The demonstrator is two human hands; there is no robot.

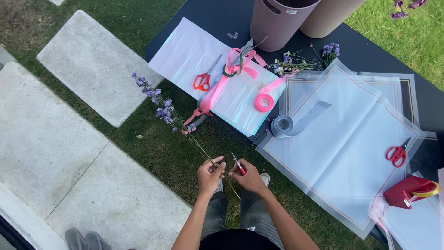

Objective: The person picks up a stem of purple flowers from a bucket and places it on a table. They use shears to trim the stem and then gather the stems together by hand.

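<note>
Your left hand (210,175) closed around thin green stems of purple flowers (159,104), held over grass beyond the desk's (222,16) near edge, your right hand (247,178) gripping small red-handled snips (239,165) beside the stems

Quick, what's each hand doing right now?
Left hand: closed on the stems of a purple flower sprig.
Right hand: closed on small red-handled snips, by the stems.

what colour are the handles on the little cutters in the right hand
Red: the cutters in the right hand show red handles, seen in the head view.
</note>
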